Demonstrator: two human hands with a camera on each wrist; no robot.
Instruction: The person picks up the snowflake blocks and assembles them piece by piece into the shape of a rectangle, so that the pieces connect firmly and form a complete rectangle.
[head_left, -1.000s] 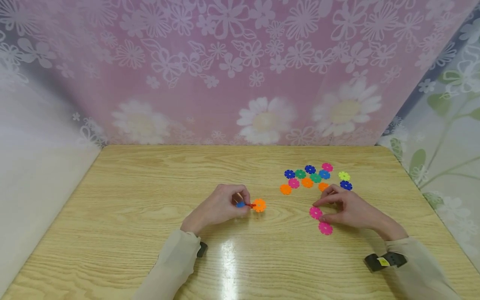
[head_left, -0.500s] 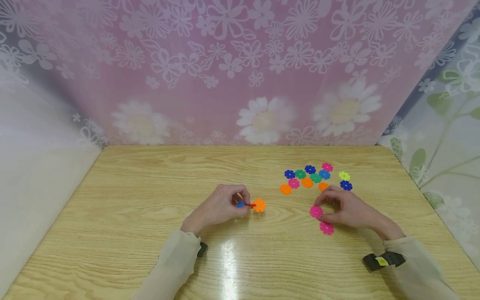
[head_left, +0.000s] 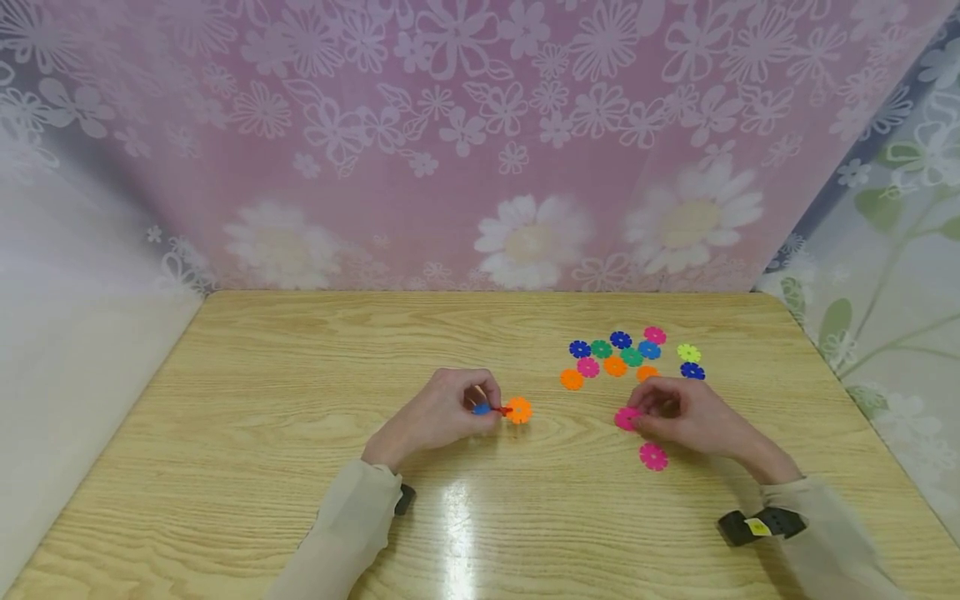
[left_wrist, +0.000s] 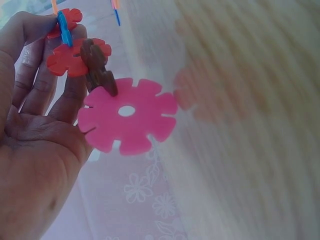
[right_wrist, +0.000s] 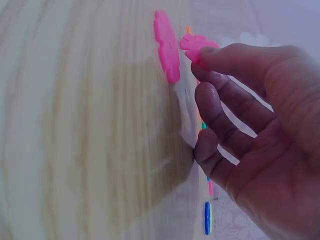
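Observation:
My left hand [head_left: 442,412] holds a chain of interlocking notched plastic discs between thumb and fingers. In the left wrist view the chain runs from a pink disc [left_wrist: 152,107] through a brown disc [left_wrist: 97,62] and a red disc [left_wrist: 62,60] to a blue disc [left_wrist: 64,27] and another red one. An orange disc [head_left: 518,410] sticks out at its right end in the head view. My right hand [head_left: 693,417] pinches a loose pink disc [head_left: 626,419] by its edge, thumb against fingers. Just below it, a second pink disc [head_left: 654,457] lies flat on the table.
Several loose discs lie at the back right of the wooden table [head_left: 337,517], among them a green disc [head_left: 601,349], an orange disc [head_left: 572,380] and a yellow disc [head_left: 689,353]. A floral curtain [head_left: 420,208] hangs behind the table's far edge.
My right hand has taken hold of the upper pink disc and moved it slightly left and away from the lower one. The left hand has stayed still with its chain.

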